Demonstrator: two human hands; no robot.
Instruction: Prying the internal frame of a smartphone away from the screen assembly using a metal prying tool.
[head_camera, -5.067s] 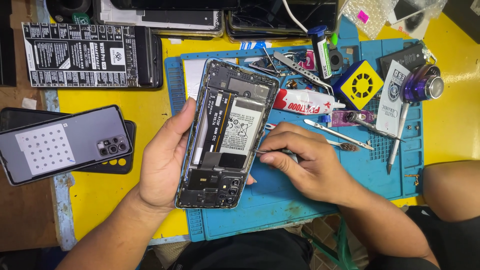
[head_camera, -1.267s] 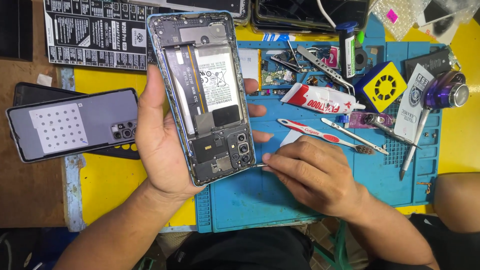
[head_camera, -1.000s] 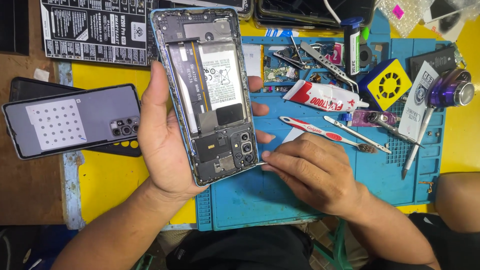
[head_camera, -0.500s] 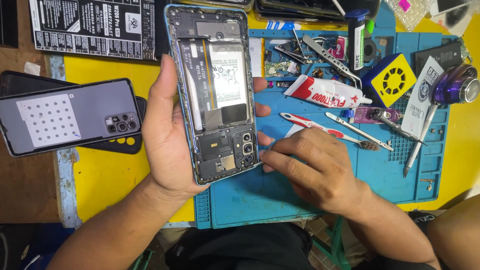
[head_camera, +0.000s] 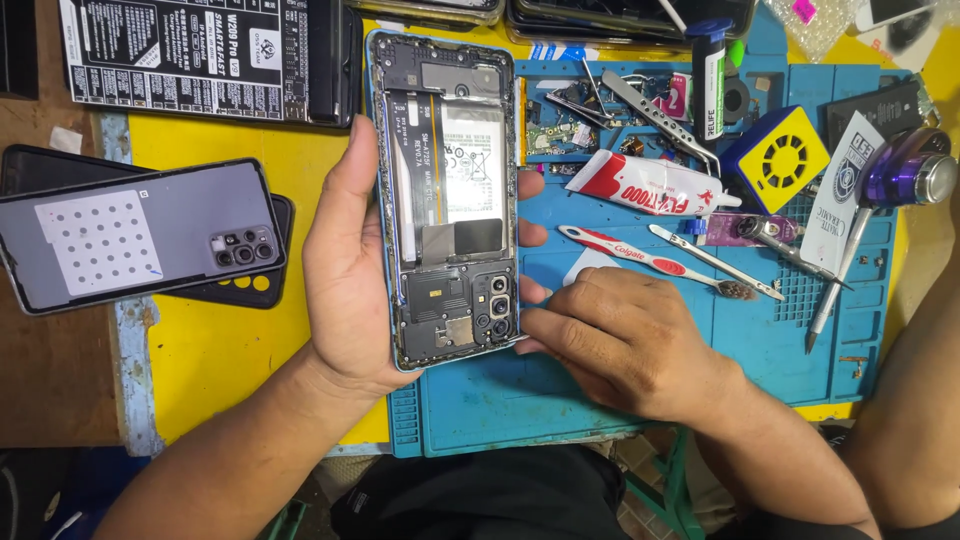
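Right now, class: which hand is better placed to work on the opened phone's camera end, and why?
Probably the right hand: its fingertips touch the opened phone beside the camera modules, while the left hand is wrapped around the phone, holding it above the blue mat.

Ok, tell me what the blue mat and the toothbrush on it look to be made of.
The blue mat looks like soft matte silicone or rubber: dull surface, moulded ridges and small compartments. The toothbrush looks like glossy hard plastic, a red and white handle, with dark worn bristles at its tip. Neither can be confirmed by look alone.
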